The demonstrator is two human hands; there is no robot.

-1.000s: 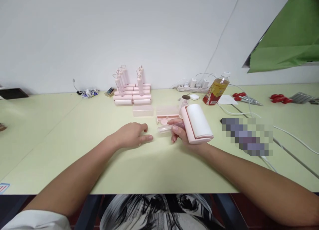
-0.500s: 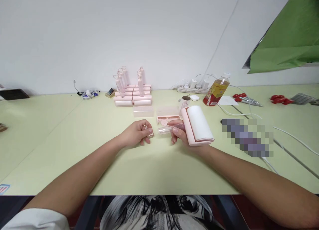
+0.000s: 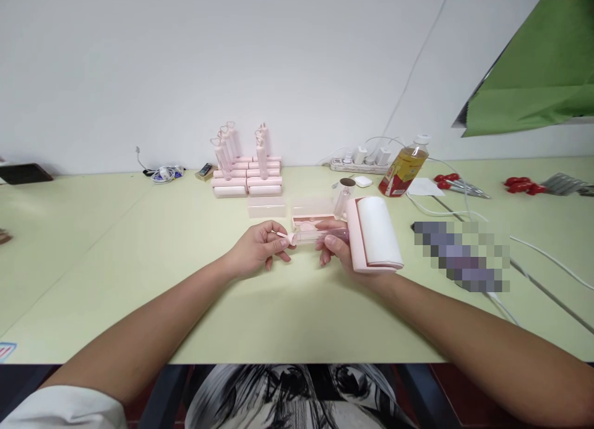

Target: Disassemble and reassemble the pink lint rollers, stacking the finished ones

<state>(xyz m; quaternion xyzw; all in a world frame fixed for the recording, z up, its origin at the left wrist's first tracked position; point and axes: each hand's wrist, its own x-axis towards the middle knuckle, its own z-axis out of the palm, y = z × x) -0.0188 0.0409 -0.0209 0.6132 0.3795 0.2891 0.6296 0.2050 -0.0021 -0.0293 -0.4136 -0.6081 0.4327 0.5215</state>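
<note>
My right hand is wrapped around the clear pinkish handle of a lint roller, whose white roll in a pink holder points right. My left hand pinches a small pink end cap against the handle's open left end; part of the cap is hidden by the fingers. Just behind the hands lies an open pink case with a translucent lid. A translucent cover lies to its left. A clear tube with a brown cardboard core stands to the right of the case.
Several finished-looking pink lint rollers stand in rows near the wall. To the right are a drink bottle, a power strip, red-handled scissors and cables. A bundled white cable lies at the back left.
My left hand has moved slightly right and brought the pink cap to the handle's end. The lint roller has shifted a little right and its handle is more level.
</note>
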